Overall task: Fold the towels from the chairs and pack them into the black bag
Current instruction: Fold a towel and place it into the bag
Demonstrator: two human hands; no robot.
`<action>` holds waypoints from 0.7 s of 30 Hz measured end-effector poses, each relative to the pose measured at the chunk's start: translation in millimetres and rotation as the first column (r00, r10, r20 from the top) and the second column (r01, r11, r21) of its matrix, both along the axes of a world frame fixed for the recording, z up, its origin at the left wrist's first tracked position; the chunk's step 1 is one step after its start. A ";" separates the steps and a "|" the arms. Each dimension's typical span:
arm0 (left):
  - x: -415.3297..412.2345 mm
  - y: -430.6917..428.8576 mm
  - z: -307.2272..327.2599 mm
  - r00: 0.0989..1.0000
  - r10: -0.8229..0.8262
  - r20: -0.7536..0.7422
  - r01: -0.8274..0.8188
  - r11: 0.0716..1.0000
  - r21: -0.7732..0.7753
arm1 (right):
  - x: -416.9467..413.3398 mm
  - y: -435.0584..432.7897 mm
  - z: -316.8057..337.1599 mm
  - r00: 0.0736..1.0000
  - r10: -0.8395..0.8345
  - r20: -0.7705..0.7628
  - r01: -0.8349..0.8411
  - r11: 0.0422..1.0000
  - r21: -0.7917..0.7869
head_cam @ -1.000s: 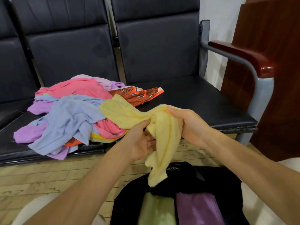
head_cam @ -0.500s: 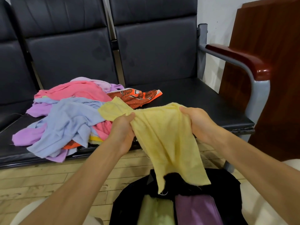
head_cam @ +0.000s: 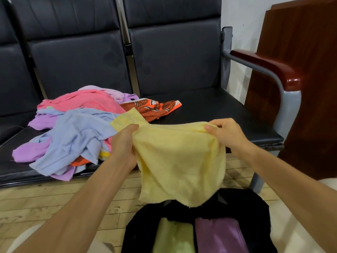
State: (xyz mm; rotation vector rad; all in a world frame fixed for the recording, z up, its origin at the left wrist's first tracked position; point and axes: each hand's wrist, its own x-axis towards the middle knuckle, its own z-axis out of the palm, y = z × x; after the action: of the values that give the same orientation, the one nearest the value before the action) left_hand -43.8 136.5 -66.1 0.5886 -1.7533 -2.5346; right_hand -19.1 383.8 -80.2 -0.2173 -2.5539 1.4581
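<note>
Head view: person holds a yellow towel spread out mid-frame, above the floor and in front of the chairs. Left hand grips the towel's top edge at its 9 o'clock side, fingers curled into bunched cloth. Right hand pinches the top edge at the towel's 2 o'clock corner, thumb on the near face. A small corner of the towel sticks out past the left hand toward 11 o'clock; the rest hangs down, with the lower edge just over the black bag. The bag sits open on the wooden floor at 6 o'clock, holding a light green towel and a purple towel side by side, green at 9 o'clock of purple. Loose pile of towels on the seat at 9 to 10 o'clock: pink, blue, lilac, with an orange patterned cloth at the pile's 3 o'clock edge. The seat at 1 o'clock is bare black. Red-brown armrest at 2 o'clock, and a brown wooden panel behind it at 3 o'clock
</note>
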 end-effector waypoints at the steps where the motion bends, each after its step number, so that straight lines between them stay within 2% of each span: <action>1: 1.1 -1.1 2.4 1.000 -0.013 -0.002 0.013 0.999 0.037 | -0.4 1.3 0.8 0.999 -0.039 0.028 0.042 0.992 -0.119; 3: 2.7 -3.6 6.6 0.997 -0.072 -0.010 0.073 0.993 0.098 | -1.0 1.9 3.8 0.986 -0.100 0.135 0.145 0.917 -0.372; 5: 3.7 -7.6 10.6 0.992 -0.127 -0.017 0.128 0.981 0.149 | -2.5 2.7 7.8 0.969 -0.092 0.231 0.213 0.785 -0.581; 7: 3.6 -11.4 15.0 0.989 -0.149 0.000 0.147 0.975 0.166 | -5.4 6.1 9.4 0.966 -0.082 0.243 0.233 0.679 -0.696; 8: 3.7 -13.9 17.4 0.988 -0.154 0.016 0.149 0.976 0.159 | -6.2 7.2 9.5 0.964 -0.102 0.244 0.246 0.686 -0.685; 10: 2.7 -19.7 20.5 0.984 -0.169 0.048 0.162 0.978 0.131 | -7.6 10.9 6.8 0.959 -0.194 0.208 0.273 0.835 -0.478; 12: 1.8 -25.5 21.0 0.968 -0.248 0.047 0.242 0.963 0.116 | -8.4 16.2 2.6 0.972 -0.233 0.025 0.234 0.963 -0.133; 14: 0.1 -29.0 18.7 0.942 -0.334 0.031 0.328 0.937 0.118 | -6.5 20.1 -0.9 0.977 -0.172 -0.122 0.193 0.963 0.186; 15: -1.2 -29.6 16.0 0.932 -0.360 0.032 0.355 0.929 0.104 | -5.3 21.9 -2.2 0.977 -0.155 -0.145 0.192 0.939 0.285; 18: -2.9 -24.4 2.2 0.924 -0.377 0.069 0.373 0.926 0.062 | -2.9 24.9 -1.2 0.974 -0.164 -0.155 0.209 0.914 0.347; 21: 3.5 -12.8 -16.5 0.902 -0.393 0.179 0.389 0.919 0.059 | 0.7 23.2 7.0 0.977 -0.111 -0.182 0.151 0.963 0.222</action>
State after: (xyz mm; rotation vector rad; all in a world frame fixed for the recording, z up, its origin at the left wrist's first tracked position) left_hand -40.4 123.7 -82.7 0.5371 -2.0995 -2.8419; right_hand -18.5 407.0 -73.2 -0.2133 -2.4930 1.0685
